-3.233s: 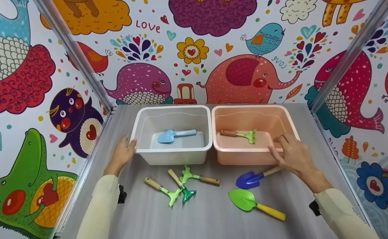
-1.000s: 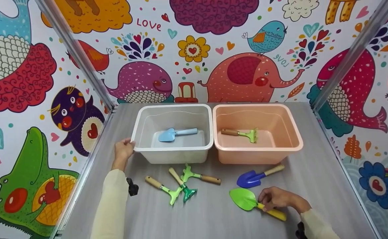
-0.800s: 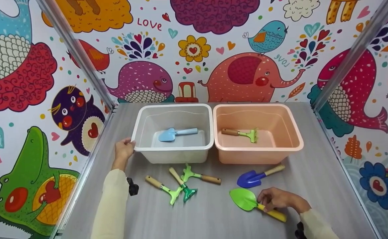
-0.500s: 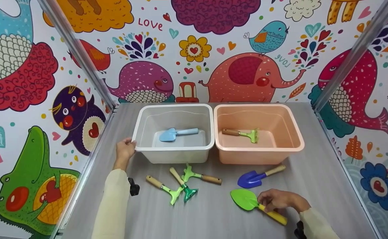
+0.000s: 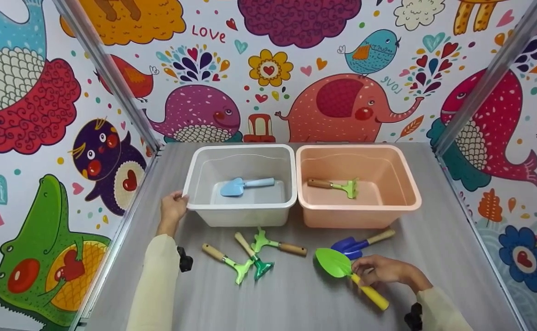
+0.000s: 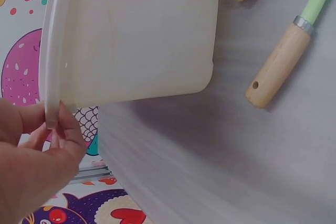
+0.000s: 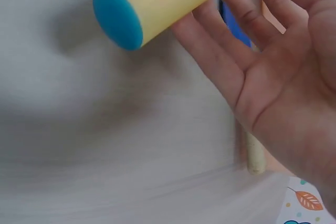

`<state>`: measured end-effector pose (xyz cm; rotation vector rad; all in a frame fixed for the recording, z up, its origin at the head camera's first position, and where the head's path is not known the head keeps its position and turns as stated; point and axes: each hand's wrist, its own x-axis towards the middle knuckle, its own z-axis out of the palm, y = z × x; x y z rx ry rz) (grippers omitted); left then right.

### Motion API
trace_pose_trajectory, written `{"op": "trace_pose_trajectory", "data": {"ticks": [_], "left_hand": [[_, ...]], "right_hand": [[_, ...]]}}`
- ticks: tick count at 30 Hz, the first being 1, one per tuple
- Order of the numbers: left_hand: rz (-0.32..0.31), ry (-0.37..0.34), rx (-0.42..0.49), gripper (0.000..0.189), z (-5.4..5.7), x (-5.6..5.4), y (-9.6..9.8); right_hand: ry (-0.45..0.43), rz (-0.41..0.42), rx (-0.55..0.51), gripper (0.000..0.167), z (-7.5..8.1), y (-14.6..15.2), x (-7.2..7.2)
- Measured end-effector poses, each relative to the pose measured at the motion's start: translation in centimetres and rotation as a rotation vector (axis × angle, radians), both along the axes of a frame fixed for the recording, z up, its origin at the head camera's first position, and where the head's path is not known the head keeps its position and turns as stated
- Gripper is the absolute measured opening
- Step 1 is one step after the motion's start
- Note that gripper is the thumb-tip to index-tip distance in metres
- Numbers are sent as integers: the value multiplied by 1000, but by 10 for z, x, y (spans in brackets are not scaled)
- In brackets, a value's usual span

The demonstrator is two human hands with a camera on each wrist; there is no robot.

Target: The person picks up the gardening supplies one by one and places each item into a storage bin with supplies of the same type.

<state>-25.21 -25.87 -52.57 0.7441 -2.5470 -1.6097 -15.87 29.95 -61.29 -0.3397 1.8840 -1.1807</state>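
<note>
The right grip (image 5: 381,270) is pinching a green-bladed trowel (image 5: 337,265) by its yellow handle (image 5: 372,294), near the blade. Just beyond that grip, a dark blue trowel (image 5: 354,248) is lying partly hidden on the table (image 5: 268,303). The left grip (image 5: 173,209) is pinching the rim of a white tub (image 5: 245,218). Between the 2 grips, 3 green garden tools (image 5: 253,258) are lying; beyond the right one, a peach tub (image 5: 360,219) is standing.

Head camera: high over near side, facing forward and down; grey bench (image 5: 268,305) lower centre. Left wrist: close, rolled sideways; shares white rectangular plastic tub (image 6: 142,35), upper left of its frame, with head. Right wrist: very near; shares yellow cylindrical trowel handle (image 7: 168,1), top centre, with head.
</note>
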Motion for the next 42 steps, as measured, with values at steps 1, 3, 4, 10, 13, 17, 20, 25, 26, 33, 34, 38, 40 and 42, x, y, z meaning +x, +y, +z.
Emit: {"op": "trace_pose_trajectory", "data": {"ticks": [1, 3, 4, 10, 13, 17, 20, 25, 26, 33, 34, 38, 40, 42], "left_hand": [[1, -1, -4, 36, 0, 0, 0], [5, 2, -14, 34, 0, 0, 0], [8, 5, -18, 34, -1, 0, 0], [10, 24, -7, 35, -1, 1, 0], [0, 35, -7, 36, -2, 1, -1], [-12, 34, -16, 37, -3, 2, -1], [-12, 35, -11, 37, -3, 3, -2], [-7, 44, 17, 36, -4, 2, -2], [-6, 43, 23, 36, -4, 2, -2], [-5, 25, 31, 36, -5, 2, -2], [-5, 25, 30, 36, -5, 2, -2], [-13, 35, 38, 37, -4, 2, -2], [-15, 50, 27, 36, -3, 2, -2], [-12, 73, -8, 35, -2, 2, -2]], "right_hand": [[8, -4, 4, 34, 2, -1, -1], [22, -17, 13, 35, 5, -2, -2], [31, -19, 17, 35, 6, -2, -2], [68, -21, -1, 36, 14, -8, -3], [84, -19, -10, 36, 18, -11, -4], [91, -17, -7, 35, 23, -17, -5], [94, -17, -8, 35, 25, -20, -6], [111, -7, -15, 36, 31, -25, -8], [113, -4, -18, 36, 32, -26, -9], [124, 17, -49, 36, 46, -38, -14], [132, 18, -49, 36, 49, -40, -15], [166, 20, -46, 34, 58, -47, -20], [182, 20, -45, 34, 61, -50, -23], [206, 27, -42, 34, 65, -54, -26]]}}
